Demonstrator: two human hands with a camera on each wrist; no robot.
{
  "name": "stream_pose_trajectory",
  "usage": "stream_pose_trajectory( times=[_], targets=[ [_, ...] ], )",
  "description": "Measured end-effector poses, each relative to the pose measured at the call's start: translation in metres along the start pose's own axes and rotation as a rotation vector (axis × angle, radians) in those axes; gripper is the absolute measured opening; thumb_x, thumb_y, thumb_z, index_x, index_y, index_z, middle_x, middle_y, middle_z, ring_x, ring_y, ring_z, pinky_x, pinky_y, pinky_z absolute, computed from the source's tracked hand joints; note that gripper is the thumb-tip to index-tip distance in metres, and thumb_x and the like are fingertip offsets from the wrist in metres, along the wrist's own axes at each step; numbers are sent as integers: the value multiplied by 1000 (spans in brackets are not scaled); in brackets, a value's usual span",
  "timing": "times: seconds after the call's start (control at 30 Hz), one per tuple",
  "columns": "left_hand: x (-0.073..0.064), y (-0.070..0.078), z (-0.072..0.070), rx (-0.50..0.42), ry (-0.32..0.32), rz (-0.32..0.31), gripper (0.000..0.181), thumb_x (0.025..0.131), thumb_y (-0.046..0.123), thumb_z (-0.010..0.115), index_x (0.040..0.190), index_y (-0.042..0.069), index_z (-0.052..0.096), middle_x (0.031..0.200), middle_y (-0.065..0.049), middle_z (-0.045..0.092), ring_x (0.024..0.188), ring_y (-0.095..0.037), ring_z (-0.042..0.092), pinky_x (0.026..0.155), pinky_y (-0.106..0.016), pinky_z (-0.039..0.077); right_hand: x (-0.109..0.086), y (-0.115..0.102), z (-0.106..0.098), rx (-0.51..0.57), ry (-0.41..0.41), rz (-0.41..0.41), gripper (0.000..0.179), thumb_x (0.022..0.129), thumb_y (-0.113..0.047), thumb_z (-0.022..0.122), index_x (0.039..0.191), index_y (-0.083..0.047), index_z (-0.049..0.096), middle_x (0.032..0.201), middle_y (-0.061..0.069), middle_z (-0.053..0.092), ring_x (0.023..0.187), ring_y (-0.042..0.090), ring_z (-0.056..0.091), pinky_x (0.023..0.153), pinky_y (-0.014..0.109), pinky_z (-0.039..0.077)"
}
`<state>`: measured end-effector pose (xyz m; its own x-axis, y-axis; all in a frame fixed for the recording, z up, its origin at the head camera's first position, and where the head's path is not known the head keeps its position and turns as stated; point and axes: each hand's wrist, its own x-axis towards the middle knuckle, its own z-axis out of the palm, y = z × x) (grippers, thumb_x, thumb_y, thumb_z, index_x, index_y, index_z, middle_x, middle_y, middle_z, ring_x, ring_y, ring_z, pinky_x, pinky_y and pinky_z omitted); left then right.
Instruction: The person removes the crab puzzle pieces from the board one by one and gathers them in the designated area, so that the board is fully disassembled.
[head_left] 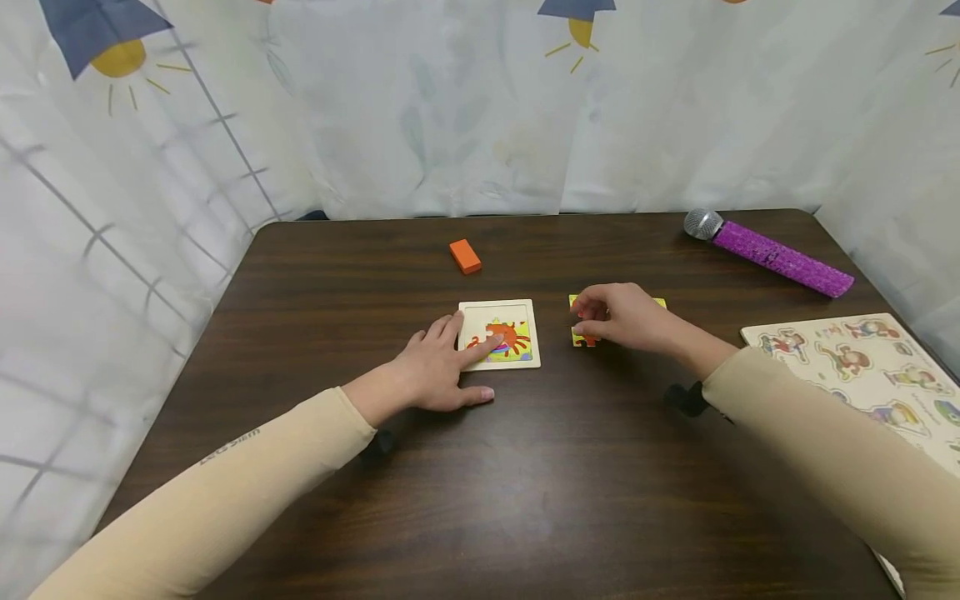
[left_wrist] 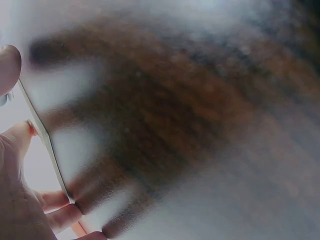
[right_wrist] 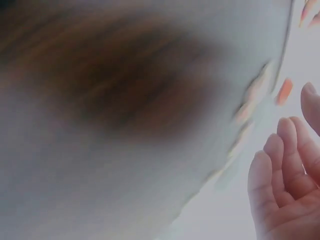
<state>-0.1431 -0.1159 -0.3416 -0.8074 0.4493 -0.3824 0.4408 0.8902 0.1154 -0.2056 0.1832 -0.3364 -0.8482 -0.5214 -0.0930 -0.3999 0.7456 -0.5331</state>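
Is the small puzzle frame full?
No, partly filled: the puzzle frame is bare along its top; loose pieces lie by the right hand.

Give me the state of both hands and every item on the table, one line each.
Left hand: fingers outstretched, on the tray
Right hand: fingers curved, no piece visibly gripped
Square cream puzzle tray: flat, partly filled
Multicoloured flat puzzle pieces: loose, partly hidden
Orange rectangular block: lying flat
Purple glittery microphone with silver head: on its side
Large pale picture board: flat, partly covered by sleeve
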Motion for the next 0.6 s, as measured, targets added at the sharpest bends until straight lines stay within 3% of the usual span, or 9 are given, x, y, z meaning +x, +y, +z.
stream_pose_trajectory(
  times=[0.27,0.43,0.6],
  targets=[
    [0,0,0,-14,-6,1,80,96,68,53,163,39,21,170,-27,3,157,-44,12,120,-64,26,40,-47,23,-69,-70,-144,28,97,-13,71,124,-5,71,114,9,71,98,23,66,92,41,56],
    [0,-1,2,-8,-2,10,80,96,68,52,163,39,20,170,-27,3,157,-44,12,120,-64,26,59,-58,31,-64,-118,-171,26,99,-9,67,125,-8,72,117,10,69,106,25,65,95,41,55],
    [0,-2,1,-7,-4,11,80,96,68,52,163,41,18,170,-27,2,157,-44,11,120,-64,26,68,-60,34,-58,-158,-178,27,98,-8,67,124,-12,74,113,11,67,102,25,61,93,40,53]
  ],
)
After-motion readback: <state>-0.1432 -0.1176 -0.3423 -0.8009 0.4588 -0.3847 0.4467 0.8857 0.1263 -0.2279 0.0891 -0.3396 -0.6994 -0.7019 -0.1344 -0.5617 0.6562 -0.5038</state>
